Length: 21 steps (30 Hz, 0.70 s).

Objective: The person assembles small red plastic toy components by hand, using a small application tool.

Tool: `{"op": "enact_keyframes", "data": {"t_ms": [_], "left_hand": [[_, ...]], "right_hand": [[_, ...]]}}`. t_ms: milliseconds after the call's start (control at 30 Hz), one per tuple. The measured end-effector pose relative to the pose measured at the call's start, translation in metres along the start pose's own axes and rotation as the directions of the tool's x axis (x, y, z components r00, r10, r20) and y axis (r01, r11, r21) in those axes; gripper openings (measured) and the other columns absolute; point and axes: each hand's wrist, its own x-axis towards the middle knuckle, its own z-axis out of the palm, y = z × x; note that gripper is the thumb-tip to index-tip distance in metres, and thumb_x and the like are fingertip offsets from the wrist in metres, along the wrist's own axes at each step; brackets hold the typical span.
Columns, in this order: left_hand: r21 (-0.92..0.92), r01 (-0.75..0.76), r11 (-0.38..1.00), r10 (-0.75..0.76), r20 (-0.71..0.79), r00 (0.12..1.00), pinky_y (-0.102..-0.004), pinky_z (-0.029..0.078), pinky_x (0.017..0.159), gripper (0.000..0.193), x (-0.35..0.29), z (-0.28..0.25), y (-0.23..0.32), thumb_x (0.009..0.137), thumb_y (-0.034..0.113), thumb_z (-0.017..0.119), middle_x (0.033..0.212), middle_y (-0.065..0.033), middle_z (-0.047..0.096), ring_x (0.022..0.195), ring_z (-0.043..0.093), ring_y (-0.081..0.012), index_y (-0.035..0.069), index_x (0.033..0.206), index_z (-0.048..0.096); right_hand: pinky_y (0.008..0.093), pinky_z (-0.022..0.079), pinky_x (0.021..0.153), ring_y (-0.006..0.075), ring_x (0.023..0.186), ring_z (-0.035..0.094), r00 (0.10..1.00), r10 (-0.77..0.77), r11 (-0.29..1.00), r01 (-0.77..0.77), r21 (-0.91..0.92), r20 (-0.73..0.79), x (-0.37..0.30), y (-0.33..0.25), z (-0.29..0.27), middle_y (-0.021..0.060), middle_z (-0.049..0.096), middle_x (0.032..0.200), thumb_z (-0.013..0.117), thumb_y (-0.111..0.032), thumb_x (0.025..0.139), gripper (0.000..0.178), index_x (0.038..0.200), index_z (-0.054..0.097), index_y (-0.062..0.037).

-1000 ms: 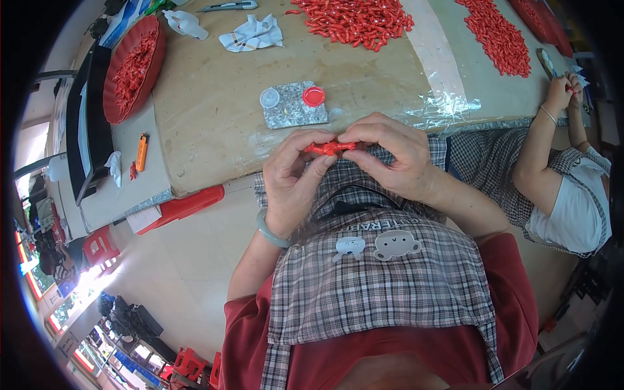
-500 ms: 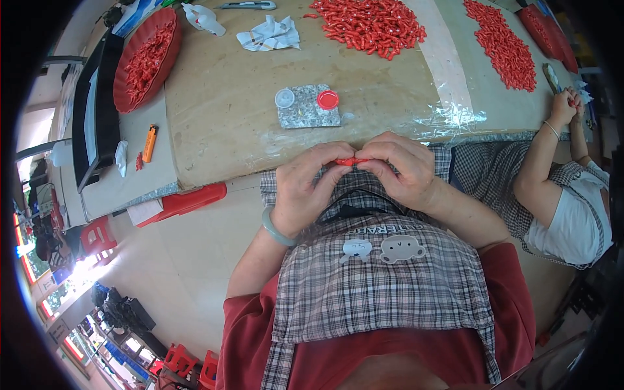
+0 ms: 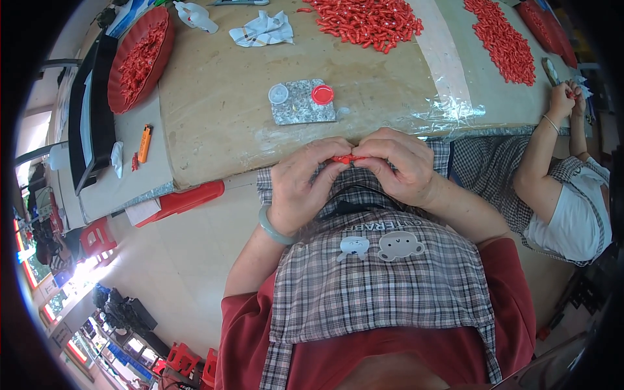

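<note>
A small, glossy red elongated piece (image 3: pixel 348 158) is pinched between my two hands at the table's front edge. My left hand (image 3: pixel 309 175) grips its left end between thumb and fingertips. At the other end, my right hand (image 3: pixel 398 166) has thumb and forefinger closed on it. The fingers hide part of the piece, so its exact kind is unclear. Just beyond my hands lies a speckled grey stone slab (image 3: pixel 303 112). On it sit a clear round lid (image 3: pixel 278 94) and a red round cap (image 3: pixel 322 95).
A heap of similar red pieces (image 3: pixel 370 23) lies at the far middle, another (image 3: pixel 500 45) farther right. On the left are a red fluted tray (image 3: pixel 165 70), an orange cutter (image 3: pixel 145 143) and a black bin (image 3: pixel 97 123). A crumpled tissue (image 3: pixel 263 31) lies behind the slab. A co-worker's hands (image 3: pixel 567 97) are at right.
The table and its things appear shifted slightly left and up. Both my hands keep their pinch on the red piece, with little change in their pose.
</note>
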Motion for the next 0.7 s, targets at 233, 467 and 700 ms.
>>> {"op": "enact_keyframes", "data": {"t_ms": [233, 467, 700], "left_hand": [[-0.22, 0.203, 0.954, -0.198, 0.048, 0.979, -0.0286, 0.055, 0.08, 0.024, -0.001, -0.003, 0.003, 0.08, -0.007, 0.068, 0.1, -0.011, 0.069, 0.091, 0.068, -0.02, 0.0, 0.101, 0.061], [-0.719, 0.196, 0.667, -0.189, 0.091, 0.978, -0.0304, 0.05, 0.088, 0.04, 0.001, -0.005, -0.003, 0.085, -0.009, 0.063, 0.111, -0.0122, 0.056, 0.102, 0.058, -0.0184, 0.004, 0.119, 0.048], [-0.776, 0.23, 0.588, -0.2, 0.136, 0.97, -0.0307, 0.05, 0.089, 0.023, -0.003, -0.006, -0.007, 0.088, -0.006, 0.061, 0.111, -0.0116, 0.055, 0.102, 0.057, -0.0181, 0.002, 0.108, 0.054]], "right_hand": [[0.0284, 0.051, 0.056, 0.022, 0.067, 0.066, 1.0, -0.023, 0.999, 0.023, 0.042, -0.001, 0.007, -0.004, 0.0, 0.0115, 0.067, 0.08, 0.077, 0.0, 0.073, 0.021, 0.091, 0.066, -0.0003], [0.0294, 0.052, 0.056, 0.0218, 0.067, 0.066, 1.0, -0.013, 0.996, 0.014, 0.09, -0.009, 0.013, -0.012, 0.005, 0.0103, 0.066, 0.079, 0.079, -0.002, 0.07, 0.024, 0.09, 0.066, -0.0013], [0.0277, 0.052, 0.054, 0.021, 0.066, 0.065, 0.991, -0.133, 0.99, 0.132, 0.052, 0.017, 0.012, -0.014, 0.008, 0.0115, 0.066, 0.083, 0.082, -0.002, 0.07, 0.033, 0.097, 0.064, -0.0015]]}}
